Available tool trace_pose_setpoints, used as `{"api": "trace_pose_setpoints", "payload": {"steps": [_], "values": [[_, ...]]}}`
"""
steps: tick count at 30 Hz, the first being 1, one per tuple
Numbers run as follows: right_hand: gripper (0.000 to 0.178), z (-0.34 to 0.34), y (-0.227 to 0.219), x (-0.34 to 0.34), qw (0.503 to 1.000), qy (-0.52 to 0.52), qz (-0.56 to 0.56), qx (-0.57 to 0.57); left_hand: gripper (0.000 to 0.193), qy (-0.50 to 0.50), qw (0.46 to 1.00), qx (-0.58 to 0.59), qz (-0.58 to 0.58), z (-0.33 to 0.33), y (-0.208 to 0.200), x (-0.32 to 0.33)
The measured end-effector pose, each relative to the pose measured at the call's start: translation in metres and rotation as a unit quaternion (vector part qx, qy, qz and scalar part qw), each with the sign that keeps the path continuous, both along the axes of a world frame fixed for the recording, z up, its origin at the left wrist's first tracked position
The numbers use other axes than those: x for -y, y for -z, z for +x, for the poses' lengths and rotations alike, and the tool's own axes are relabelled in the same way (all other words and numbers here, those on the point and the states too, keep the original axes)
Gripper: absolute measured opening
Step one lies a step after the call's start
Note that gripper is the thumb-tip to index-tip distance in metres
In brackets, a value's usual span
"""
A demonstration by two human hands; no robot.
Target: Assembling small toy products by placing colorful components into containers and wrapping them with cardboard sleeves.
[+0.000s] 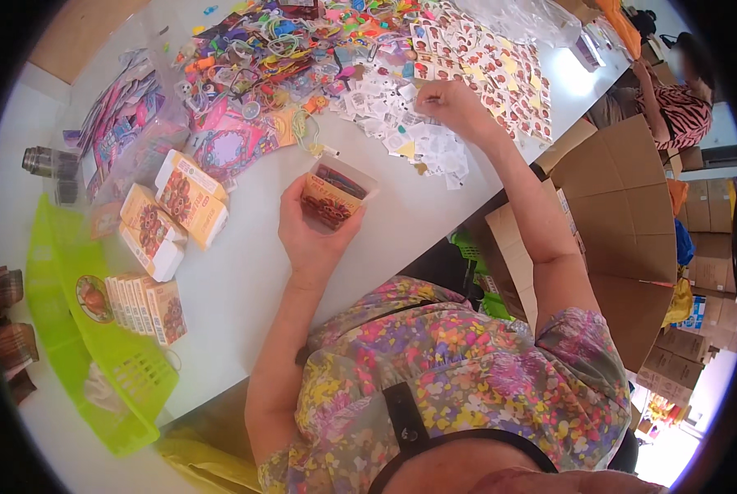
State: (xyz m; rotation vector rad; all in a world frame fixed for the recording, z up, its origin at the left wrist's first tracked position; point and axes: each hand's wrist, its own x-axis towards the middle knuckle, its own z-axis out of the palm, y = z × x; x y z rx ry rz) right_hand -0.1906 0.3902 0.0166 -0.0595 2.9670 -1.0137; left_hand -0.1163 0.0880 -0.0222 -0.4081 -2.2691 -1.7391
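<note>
My left hand is wrapped round a small orange printed carton, its open top facing up. Something dark and flat shows inside it. Over the right part of the table, my right hand has its fingers curled together above a spread of small white printed slips. What it holds, if anything, is hidden by the fingers. Just beyond it lie sheets of red-and-white stickers. Left of the held carton, two larger orange cartons lie with flaps raised.
Small colourful plastic toys are heaped at the back. A clear bag of purple packets lies at left, above a green plastic basket and a row of small cartons. A large cardboard box stands at right; another person sits beyond.
</note>
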Motion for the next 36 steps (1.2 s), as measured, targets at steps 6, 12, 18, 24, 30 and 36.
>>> {"api": "trace_pose_setpoints", "payload": {"steps": [6, 12, 18, 24, 30, 36], "values": [[0.009, 0.0, -0.006, 0.021, 0.998, -0.007, -0.066, 0.02, 0.076, 0.008, 1.0, 0.019, 0.016, 0.0, -0.001, 0.0], [0.013, -0.004, 0.01, 0.011, 0.996, -0.024, -0.066, -0.063, 0.074, -0.001, 1.0, 0.013, -0.012, 0.001, -0.005, -0.001], [0.006, 0.037, -0.075, 0.079, 0.955, -0.062, -0.287, 0.038, 0.074, -0.05, 0.996, -0.016, -0.073, 0.001, 0.0, 0.0], [0.01, 0.061, -0.074, 0.133, 0.946, -0.183, 0.179, -0.198, 0.074, -0.041, 0.999, 0.03, -0.016, 0.002, 0.002, -0.009], [0.016, 0.067, -0.068, 0.147, 0.936, -0.241, 0.122, -0.226, 0.082, 0.011, 0.984, 0.123, 0.125, 0.008, 0.0, -0.005], [0.022, 0.06, -0.061, 0.094, 0.961, -0.127, -0.096, -0.226, 0.082, -0.012, 0.998, 0.054, 0.007, 0.008, 0.0, -0.001]]}}
